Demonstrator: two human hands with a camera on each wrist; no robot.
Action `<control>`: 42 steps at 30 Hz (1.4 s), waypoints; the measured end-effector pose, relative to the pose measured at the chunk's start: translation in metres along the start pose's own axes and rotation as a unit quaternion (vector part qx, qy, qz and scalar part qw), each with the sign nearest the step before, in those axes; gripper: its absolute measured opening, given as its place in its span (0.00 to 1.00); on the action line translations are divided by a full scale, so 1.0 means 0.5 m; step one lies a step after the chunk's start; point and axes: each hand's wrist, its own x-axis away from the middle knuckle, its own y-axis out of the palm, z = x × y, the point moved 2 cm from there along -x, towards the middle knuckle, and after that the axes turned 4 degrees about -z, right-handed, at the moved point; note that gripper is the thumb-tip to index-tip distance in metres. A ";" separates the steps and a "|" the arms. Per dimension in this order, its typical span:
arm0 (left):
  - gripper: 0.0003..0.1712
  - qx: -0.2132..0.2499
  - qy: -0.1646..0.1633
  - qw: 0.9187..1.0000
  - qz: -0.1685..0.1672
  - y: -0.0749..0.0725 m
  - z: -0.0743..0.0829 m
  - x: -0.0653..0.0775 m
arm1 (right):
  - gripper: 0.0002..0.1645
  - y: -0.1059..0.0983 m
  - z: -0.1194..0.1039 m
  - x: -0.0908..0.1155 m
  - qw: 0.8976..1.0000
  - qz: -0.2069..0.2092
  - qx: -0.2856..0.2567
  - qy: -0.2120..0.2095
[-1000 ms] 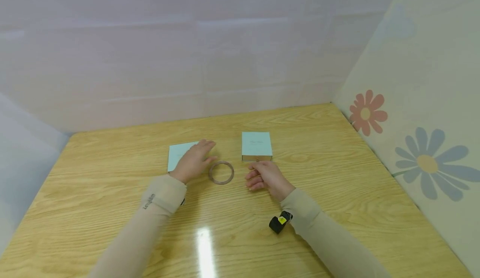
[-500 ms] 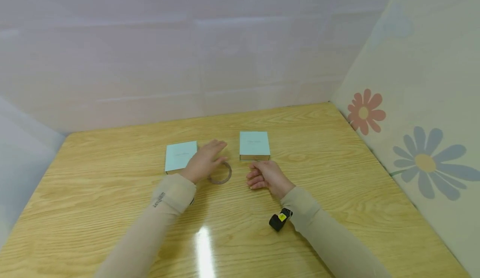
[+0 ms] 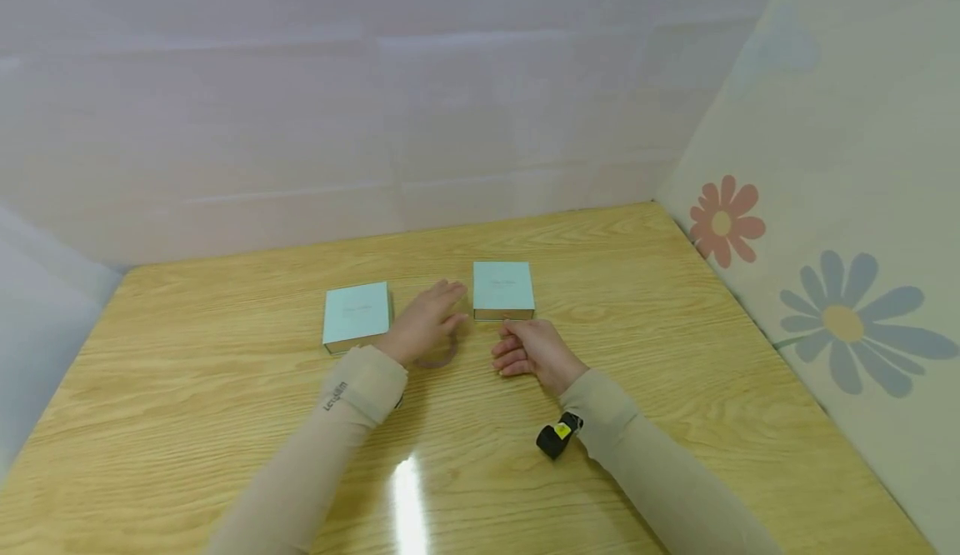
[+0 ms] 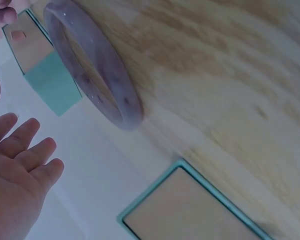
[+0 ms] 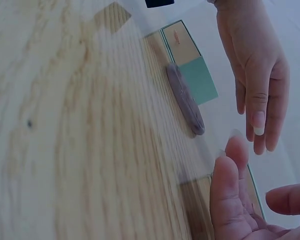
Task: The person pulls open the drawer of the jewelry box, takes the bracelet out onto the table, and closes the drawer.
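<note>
viewed from my remote station: the mauve bangle (image 4: 110, 65) rests on the table (image 3: 225, 355) between the left box (image 3: 356, 313) and the right box (image 3: 503, 286), presumably flat so it cannot roll. the left hand (image 3: 424, 322), straight-fingered and empty, partly masks it from the head camera; the right hand (image 3: 538, 351), loosely curled and empty, lies just beside the right box's front edge. i note the bangle's gloss, cloudy tint and darker flecks.
</note>
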 end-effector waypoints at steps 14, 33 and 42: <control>0.32 0.033 0.001 0.999 -0.006 0.014 0.022 -0.026 | 0.20 0.001 0.001 -0.002 1.000 0.004 0.006 -0.002; 0.33 0.027 0.019 0.999 0.000 0.029 0.034 -0.064 | 0.23 0.004 -0.003 -0.003 1.000 -0.001 -0.006 0.005; 0.32 0.015 0.030 0.999 0.007 0.037 0.036 -0.084 | 0.24 0.001 -0.004 -0.001 1.000 0.004 -0.018 0.001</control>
